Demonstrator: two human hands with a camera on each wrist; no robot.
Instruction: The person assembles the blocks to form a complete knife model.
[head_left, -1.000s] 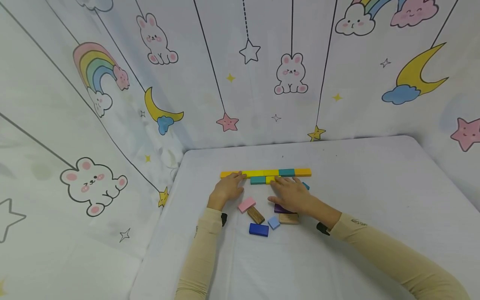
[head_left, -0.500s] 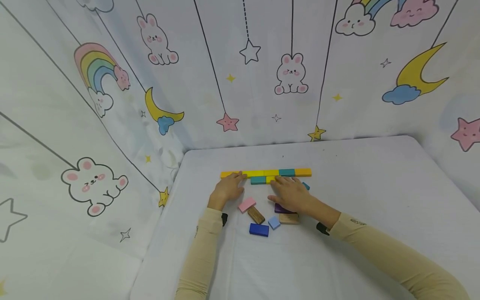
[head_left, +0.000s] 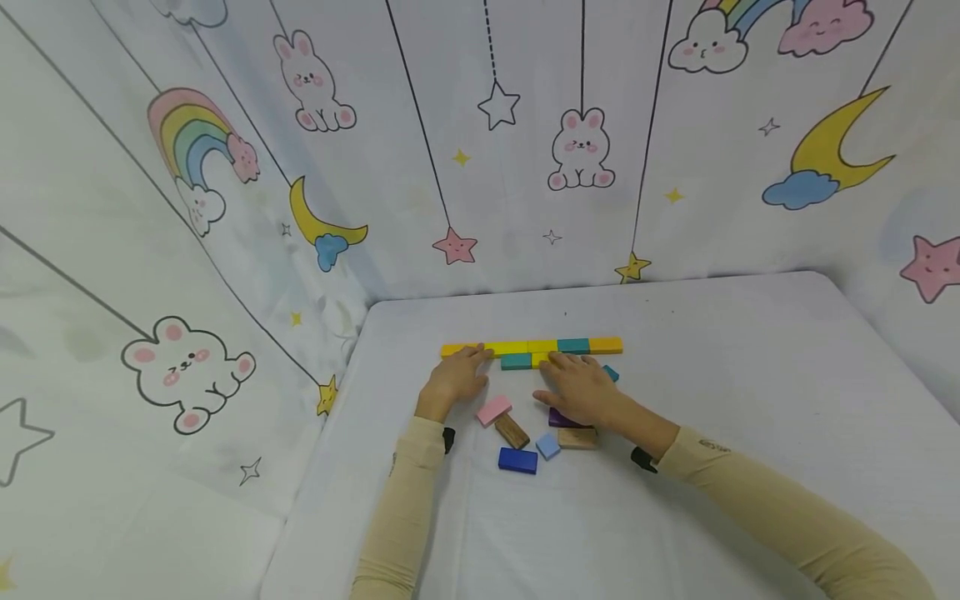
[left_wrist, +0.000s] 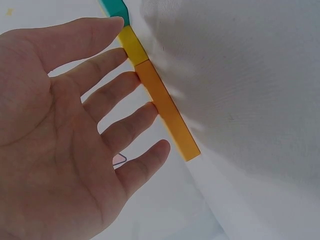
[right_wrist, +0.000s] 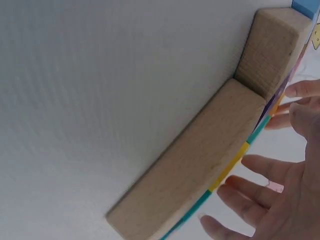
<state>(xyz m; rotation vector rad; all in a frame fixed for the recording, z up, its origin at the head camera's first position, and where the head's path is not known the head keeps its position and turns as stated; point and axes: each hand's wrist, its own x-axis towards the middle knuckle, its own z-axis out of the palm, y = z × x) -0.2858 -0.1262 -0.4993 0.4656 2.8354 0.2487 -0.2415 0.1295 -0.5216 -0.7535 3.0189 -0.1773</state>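
Note:
A straight row of yellow, orange and teal blocks lies across the table, its long yellow block (head_left: pixel 506 347) near the middle. Against its near side sit a teal block (head_left: pixel 516 361) and a small yellow block (head_left: pixel 540 361). My left hand (head_left: pixel 454 377) has its fingers extended, the fingertips touching the near side of the orange block (left_wrist: pixel 167 112) at the row's left end. My right hand (head_left: pixel 583 390) spreads over the shorter row, fingertips at the yellow block, hiding what lies beneath. Another teal block (head_left: pixel 611 373) peeks out beside it.
Nearer me lie loose blocks: pink (head_left: pixel 494 410), brown wood (head_left: pixel 512 431), light blue (head_left: pixel 548 447), dark blue (head_left: pixel 517 460), pale wood (head_left: pixel 577 438) and purple (head_left: pixel 567 418), partly under the right hand. A printed curtain (head_left: pixel 517 192) stands behind the white table (head_left: pixel 720 358).
Both hands stay almost still. The right hand has shifted very slightly left, and a little more of the teal block beside it shows.

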